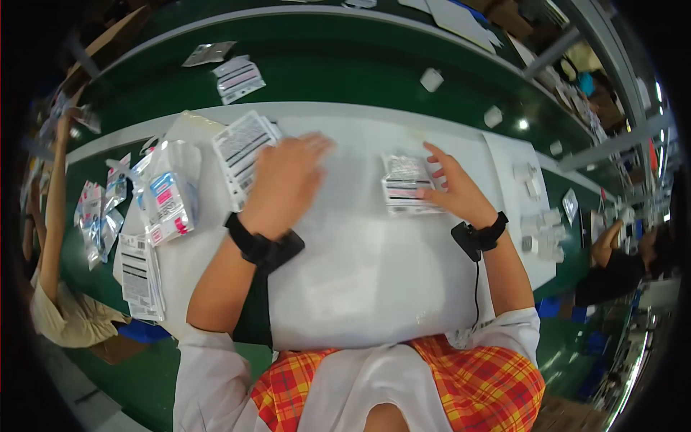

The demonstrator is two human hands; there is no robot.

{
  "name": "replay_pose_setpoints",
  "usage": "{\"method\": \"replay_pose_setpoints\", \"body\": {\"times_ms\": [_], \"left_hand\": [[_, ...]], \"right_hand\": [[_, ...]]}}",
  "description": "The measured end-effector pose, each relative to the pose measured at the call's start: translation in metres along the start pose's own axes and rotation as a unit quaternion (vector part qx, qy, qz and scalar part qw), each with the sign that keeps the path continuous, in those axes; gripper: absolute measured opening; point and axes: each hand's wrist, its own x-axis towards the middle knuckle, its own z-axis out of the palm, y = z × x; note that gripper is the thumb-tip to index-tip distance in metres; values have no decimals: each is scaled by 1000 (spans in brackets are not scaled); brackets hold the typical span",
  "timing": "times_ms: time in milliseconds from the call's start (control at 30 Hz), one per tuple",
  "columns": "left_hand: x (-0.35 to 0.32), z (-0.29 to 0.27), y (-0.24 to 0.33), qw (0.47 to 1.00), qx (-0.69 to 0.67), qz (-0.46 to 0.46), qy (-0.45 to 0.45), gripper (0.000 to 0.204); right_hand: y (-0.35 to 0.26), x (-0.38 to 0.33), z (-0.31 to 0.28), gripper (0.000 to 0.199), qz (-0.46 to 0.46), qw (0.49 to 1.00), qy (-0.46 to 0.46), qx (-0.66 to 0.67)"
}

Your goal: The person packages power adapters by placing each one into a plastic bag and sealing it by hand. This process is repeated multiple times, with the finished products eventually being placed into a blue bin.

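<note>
My left hand hovers over the right edge of a stack of printed white packets, its fingers smeared by motion. Whether it holds anything cannot be made out. On the white work surface to its right lies a small stack of silvery-white packets with a pink stripe. My right hand is at the right side of that stack, thumb over its edge and fingers spread apart. Both wrists wear black straps with small black boxes.
A clear plastic bag of pink-and-blue packets stands at left, near more printed packets. Small white boxes cluster at right. Beyond the white surface, a green conveyor belt carries packets and white pieces. Other people work on both sides.
</note>
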Motion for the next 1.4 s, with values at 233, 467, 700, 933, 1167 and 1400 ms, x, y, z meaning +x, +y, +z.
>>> {"method": "replay_pose_setpoints", "body": {"times_ms": [233,467,700,933,1167,1400], "left_hand": [[-32,3,-100,966,138,-221,8,39],[-6,13,-42,964,192,-135,122,33],[31,81,48,994,99,19,-44,34],[48,62,34,982,-53,-13,-180,37],[48,69,21,970,14,-48,-239,47],[24,67,38,983,87,68,-147,63]], "right_hand": [[-39,139,-25,53,-110,968,-176,-138],[-88,164,5,46,-186,945,225,-145],[-105,39,25,14,-155,964,-59,-206],[-42,22,66,22,-314,926,57,-203],[-56,27,56,35,-151,937,-229,-218],[-8,-60,20,46,-305,910,-186,-209]]}}
